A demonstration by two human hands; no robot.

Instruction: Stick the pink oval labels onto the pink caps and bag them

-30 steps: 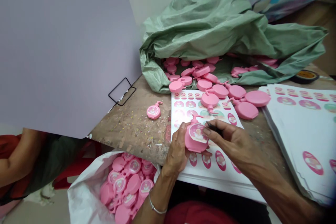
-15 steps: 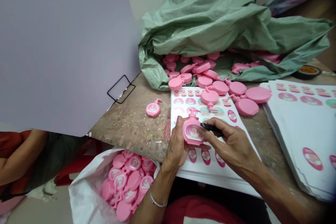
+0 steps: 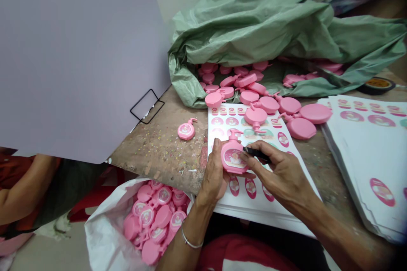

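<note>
My left hand is grasping a pink plastic bottle at its edge; my right hand pinches a small black tool. The bottle seems light and stiff, so the edge is good for hold.

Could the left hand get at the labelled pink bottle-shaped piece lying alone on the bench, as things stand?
Probably yes, once it lets go of the pink bottle-shaped piece it holds. The left hand is close, and only bare bench separates it from the labelled piece.
</note>
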